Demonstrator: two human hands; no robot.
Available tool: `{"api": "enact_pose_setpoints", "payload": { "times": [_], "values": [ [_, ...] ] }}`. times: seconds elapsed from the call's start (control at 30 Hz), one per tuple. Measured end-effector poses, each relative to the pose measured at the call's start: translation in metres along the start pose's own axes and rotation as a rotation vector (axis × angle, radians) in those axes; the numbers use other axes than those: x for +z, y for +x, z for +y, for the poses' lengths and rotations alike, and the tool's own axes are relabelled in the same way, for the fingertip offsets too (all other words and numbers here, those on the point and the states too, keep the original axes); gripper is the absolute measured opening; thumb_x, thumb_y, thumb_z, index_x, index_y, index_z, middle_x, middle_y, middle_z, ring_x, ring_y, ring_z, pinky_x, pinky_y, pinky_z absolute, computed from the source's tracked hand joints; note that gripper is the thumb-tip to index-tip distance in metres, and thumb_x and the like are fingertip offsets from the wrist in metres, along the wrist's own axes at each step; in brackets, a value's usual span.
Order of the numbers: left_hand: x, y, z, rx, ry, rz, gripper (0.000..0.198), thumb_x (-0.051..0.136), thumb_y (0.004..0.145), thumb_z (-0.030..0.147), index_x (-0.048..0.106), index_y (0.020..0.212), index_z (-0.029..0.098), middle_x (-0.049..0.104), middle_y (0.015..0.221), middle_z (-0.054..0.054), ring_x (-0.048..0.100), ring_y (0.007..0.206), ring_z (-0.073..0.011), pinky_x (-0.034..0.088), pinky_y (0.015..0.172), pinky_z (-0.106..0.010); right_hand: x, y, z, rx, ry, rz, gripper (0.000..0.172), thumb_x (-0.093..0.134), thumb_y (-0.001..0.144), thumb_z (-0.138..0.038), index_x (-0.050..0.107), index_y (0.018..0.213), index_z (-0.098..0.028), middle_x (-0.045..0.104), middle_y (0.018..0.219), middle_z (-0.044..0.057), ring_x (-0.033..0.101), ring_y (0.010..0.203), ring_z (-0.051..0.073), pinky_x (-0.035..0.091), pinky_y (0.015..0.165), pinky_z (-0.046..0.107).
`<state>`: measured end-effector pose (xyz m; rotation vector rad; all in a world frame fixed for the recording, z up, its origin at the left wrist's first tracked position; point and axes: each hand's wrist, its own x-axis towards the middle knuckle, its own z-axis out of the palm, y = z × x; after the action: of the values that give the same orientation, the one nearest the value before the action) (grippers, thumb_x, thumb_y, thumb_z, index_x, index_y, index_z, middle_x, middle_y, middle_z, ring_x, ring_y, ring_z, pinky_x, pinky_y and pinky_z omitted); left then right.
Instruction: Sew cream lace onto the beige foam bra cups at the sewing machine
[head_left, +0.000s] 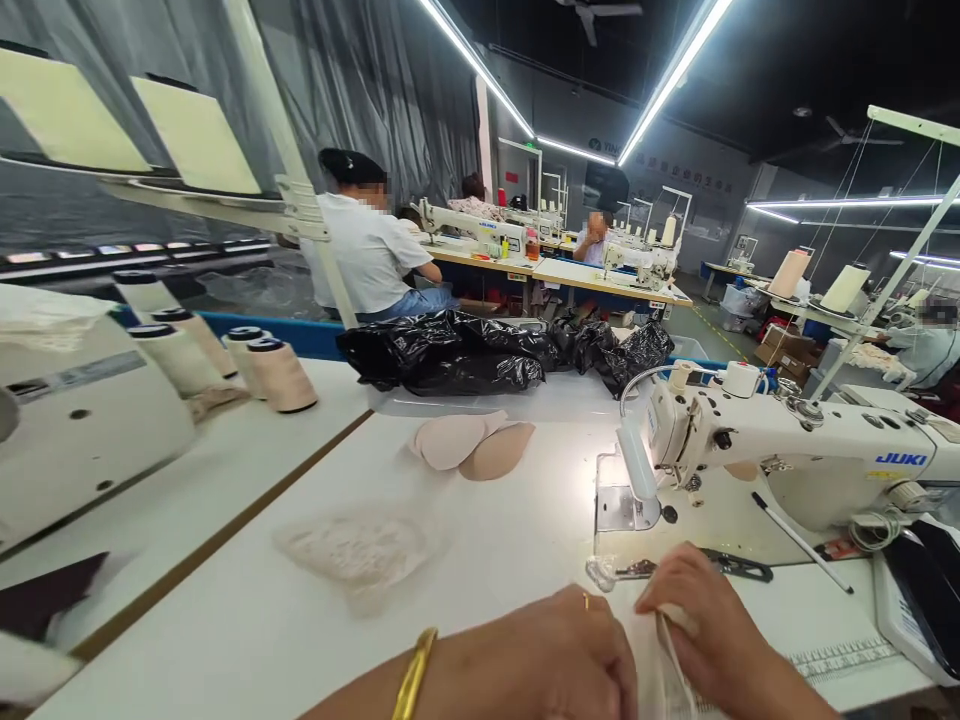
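My right hand pinches a pale cream fabric piece between thumb and fingers, low in the view at the table's front. Beside it is my left hand, with a ring and a gold bracelet; its fingers curl down against the same fabric, their tips partly hidden. Just beyond the hands lie dark thread snips. A white JUKI sewing machine stands at the right, its lamp lighting the needle plate. To the left are a blurred cream lace piece and several beige cup-shaped pieces.
Black plastic bags lie along the table's far edge. Thread cones and another machine stand at left. A white pen, a phone and a ruler strip are at right. A person sits beyond.
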<state>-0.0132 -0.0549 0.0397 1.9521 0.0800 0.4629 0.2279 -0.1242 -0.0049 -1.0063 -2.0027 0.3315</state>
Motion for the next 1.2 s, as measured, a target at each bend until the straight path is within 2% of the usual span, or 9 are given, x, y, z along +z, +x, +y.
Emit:
{"api": "enact_pose_setpoints", "payload": {
  "times": [0.1, 0.17, 0.2, 0.3, 0.4, 0.6, 0.73, 0.83, 1.2],
  "values": [
    [-0.016, 0.017, -0.018, 0.021, 0.489, -0.171, 0.018, 0.068, 0.074, 0.004, 0.07, 0.072, 0.022, 0.073, 0.107, -0.002, 0.064, 0.109, -0.027, 0.032, 0.113, -0.051, -0.013, 0.03, 0.028, -0.315, -0.439, -0.128, 0.022, 0.05, 0.102, -0.008, 0.064, 0.093, -0.023, 0.074, 0.092, 0.003, 0.058, 0.09, 0.021, 0.048, 0.078, 0.034],
    [-0.027, 0.032, -0.028, -0.019, 0.729, -0.249, 0.022, 0.068, 0.07, 0.0, 0.071, 0.073, 0.022, 0.072, 0.112, -0.002, 0.064, 0.111, -0.0273, 0.03, 0.113, -0.056, -0.013, 0.041, 0.045, -0.352, -0.546, -0.166, 0.024, 0.05, 0.099, -0.004, 0.063, 0.088, -0.022, 0.075, 0.094, 0.002, 0.059, 0.092, 0.02, 0.046, 0.074, 0.032],
    [-0.031, 0.039, -0.032, -0.043, 0.758, -0.273, 0.025, 0.068, 0.068, -0.001, 0.073, 0.075, 0.023, 0.071, 0.112, -0.002, 0.066, 0.107, -0.0261, 0.031, 0.112, -0.057, -0.013, 0.044, 0.052, -0.333, -0.558, -0.165, 0.027, 0.049, 0.097, -0.001, 0.063, 0.088, -0.021, 0.075, 0.096, 0.003, 0.06, 0.092, 0.02, 0.045, 0.071, 0.03],
    [-0.039, 0.05, -0.041, -0.091, 0.772, -0.283, 0.032, 0.067, 0.067, -0.003, 0.076, 0.08, 0.025, 0.07, 0.115, -0.003, 0.067, 0.101, -0.0245, 0.034, 0.11, -0.062, -0.014, 0.04, 0.06, -0.234, -0.485, -0.143, 0.033, 0.045, 0.092, 0.004, 0.066, 0.098, -0.021, 0.076, 0.103, 0.002, 0.061, 0.095, 0.019, 0.043, 0.065, 0.027],
    [-0.035, 0.051, -0.054, -0.126, 0.796, -0.266, 0.032, 0.069, 0.065, 0.0, 0.077, 0.079, 0.028, 0.069, 0.116, -0.003, 0.067, 0.094, -0.024, 0.037, 0.105, -0.065, -0.019, 0.032, 0.057, -0.162, -0.396, -0.186, 0.036, 0.046, 0.094, 0.001, 0.067, 0.109, -0.023, 0.077, 0.105, 0.001, 0.063, 0.096, 0.018, 0.044, 0.067, 0.027],
    [-0.019, 0.048, -0.081, -0.121, 0.794, -0.103, 0.024, 0.073, 0.068, 0.013, 0.078, 0.081, 0.033, 0.068, 0.111, -0.002, 0.064, 0.089, -0.0235, 0.037, 0.1, -0.061, -0.022, 0.029, 0.06, -0.056, -0.437, -0.23, 0.033, 0.048, 0.097, -0.004, 0.07, 0.108, -0.025, 0.077, 0.111, 0.002, 0.067, 0.097, 0.019, 0.052, 0.079, 0.03],
    [-0.016, 0.05, -0.081, -0.105, 0.807, -0.051, 0.017, 0.072, 0.071, 0.018, 0.077, 0.077, 0.033, 0.069, 0.107, -0.001, 0.063, 0.086, -0.0229, 0.035, 0.098, -0.057, -0.02, 0.029, 0.063, -0.034, -0.493, -0.229, 0.032, 0.048, 0.097, -0.005, 0.071, 0.108, -0.025, 0.076, 0.112, 0.004, 0.068, 0.097, 0.02, 0.053, 0.087, 0.034],
    [-0.016, 0.05, -0.078, -0.121, 0.805, -0.039, 0.016, 0.072, 0.069, 0.017, 0.076, 0.076, 0.032, 0.068, 0.106, -0.001, 0.063, 0.086, -0.0231, 0.034, 0.097, -0.056, -0.02, 0.029, 0.062, -0.007, -0.506, -0.231, 0.034, 0.047, 0.096, -0.004, 0.07, 0.108, -0.025, 0.076, 0.11, 0.004, 0.067, 0.098, 0.021, 0.053, 0.086, 0.034],
    [-0.025, 0.051, -0.071, -0.116, 0.775, -0.105, 0.033, 0.07, 0.064, 0.008, 0.079, 0.081, 0.034, 0.069, 0.111, -0.001, 0.066, 0.087, -0.0242, 0.035, 0.094, -0.054, -0.021, 0.028, 0.061, 0.054, -0.493, -0.244, 0.037, 0.046, 0.094, -0.004, 0.07, 0.108, -0.028, 0.075, 0.11, 0.002, 0.067, 0.099, 0.02, 0.052, 0.087, 0.033]
  ]
}}
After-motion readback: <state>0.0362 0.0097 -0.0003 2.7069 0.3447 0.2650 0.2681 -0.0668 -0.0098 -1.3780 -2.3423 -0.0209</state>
